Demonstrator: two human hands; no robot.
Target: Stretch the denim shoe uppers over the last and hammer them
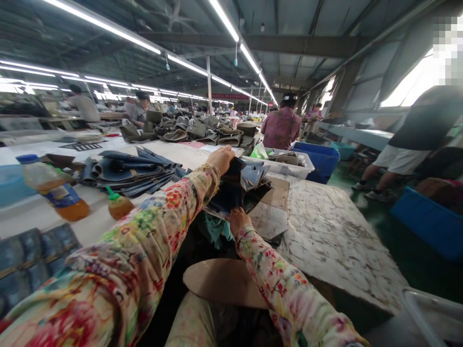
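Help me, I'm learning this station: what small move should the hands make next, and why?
Perhaps gently draw the dark fabric straighter between the hands. The left hand is at its far, upper part and the right hand at its near edge, so both seem placed to even it out; their exact grip is hard to see.

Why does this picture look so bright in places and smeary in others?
Head view: glare whites out the window, and a tube light shines overhead; head view: the standing person in white shorts looks smeared, while the left hand and right hand are clearer; head view: shadow hides detail in the dark cloth; head view: wide-angle stretch probably exaggerates the lean of the plastic bottle.
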